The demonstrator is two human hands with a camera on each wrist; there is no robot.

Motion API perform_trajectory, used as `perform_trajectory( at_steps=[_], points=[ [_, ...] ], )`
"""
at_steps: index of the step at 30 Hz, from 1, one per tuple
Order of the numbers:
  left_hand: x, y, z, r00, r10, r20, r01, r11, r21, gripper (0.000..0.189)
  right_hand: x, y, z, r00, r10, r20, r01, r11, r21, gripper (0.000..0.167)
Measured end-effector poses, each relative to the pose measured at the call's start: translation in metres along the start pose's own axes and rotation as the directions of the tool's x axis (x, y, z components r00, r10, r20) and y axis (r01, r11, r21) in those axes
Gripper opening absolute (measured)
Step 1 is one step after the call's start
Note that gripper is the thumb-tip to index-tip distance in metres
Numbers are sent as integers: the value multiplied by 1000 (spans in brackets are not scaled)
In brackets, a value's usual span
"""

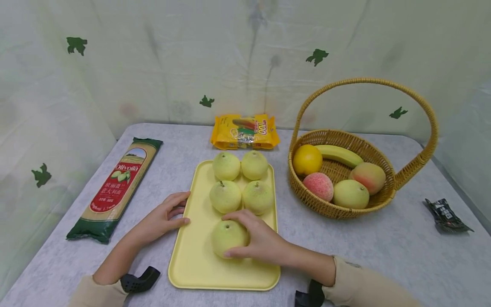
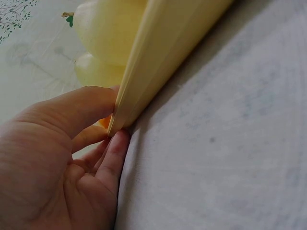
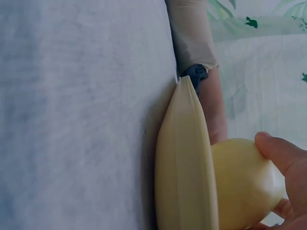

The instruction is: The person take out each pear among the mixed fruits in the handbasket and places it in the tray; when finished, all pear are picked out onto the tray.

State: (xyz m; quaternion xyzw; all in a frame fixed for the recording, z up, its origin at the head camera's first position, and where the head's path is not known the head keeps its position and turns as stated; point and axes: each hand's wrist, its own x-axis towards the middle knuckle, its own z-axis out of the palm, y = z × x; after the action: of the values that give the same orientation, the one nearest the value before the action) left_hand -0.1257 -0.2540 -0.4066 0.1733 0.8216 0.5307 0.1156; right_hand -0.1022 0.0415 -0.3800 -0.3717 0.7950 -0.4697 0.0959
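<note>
My right hand (image 1: 264, 241) grips a round yellow-green pear (image 1: 227, 239) on the near half of the yellow tray (image 1: 192, 264). In the right wrist view, the thumb (image 3: 276, 148) lies on that pear (image 3: 244, 184), beside the tray wall (image 3: 184, 158). Several similar pears (image 1: 225, 197) stand in two rows on the far half of the tray. My left hand (image 1: 163, 219) holds the tray's left edge. The left wrist view shows its thumb on the rim (image 2: 129, 91) and its fingers (image 2: 112, 160) against the lower side.
Right of the tray stands a handled wicker basket (image 1: 383, 202) with a banana, an orange, peaches and a green fruit. A yellow packet (image 1: 245, 132) lies behind the tray, a pasta bag (image 1: 116, 187) to the left. A small black packet (image 1: 446, 216) is at the far right.
</note>
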Motion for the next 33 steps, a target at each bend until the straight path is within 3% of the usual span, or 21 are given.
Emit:
perform_trajectory(
  at_steps=[6,12,16,21,24,28,31,33],
  points=[
    [-1,0,0,1000,-5,-1,5,1000,11,72,5,-4,7,1000,-8,20,8,1000,1,65],
    [-1,0,-1,1000,-12,3,12,1000,16,71,1,-10,-1,998,5,56,-3,999,-43,68],
    [-1,1,-1,1000,-8,5,8,1000,10,71,-7,-19,-20,998,-35,45,37,998,-48,65],
    [-1,1,-1,1000,-7,2,7,1000,12,72,-25,-26,-57,981,-189,-50,182,976,-119,59],
    [-2,2,-1,1000,-17,-4,17,1000,14,72,-38,-26,-82,941,-310,-138,279,938,-207,55],
    [-2,3,-1,1000,-28,-9,28,1000,12,72,-52,-24,-113,833,-483,-270,389,858,-335,56],
    [-2,3,0,1000,-22,-6,23,1000,14,72,-62,-26,-131,754,-551,-357,387,812,-437,58],
    [-2,3,0,1000,-18,-3,18,1000,14,72,-69,-29,-140,730,-554,-402,344,804,-485,60]
  ],
)
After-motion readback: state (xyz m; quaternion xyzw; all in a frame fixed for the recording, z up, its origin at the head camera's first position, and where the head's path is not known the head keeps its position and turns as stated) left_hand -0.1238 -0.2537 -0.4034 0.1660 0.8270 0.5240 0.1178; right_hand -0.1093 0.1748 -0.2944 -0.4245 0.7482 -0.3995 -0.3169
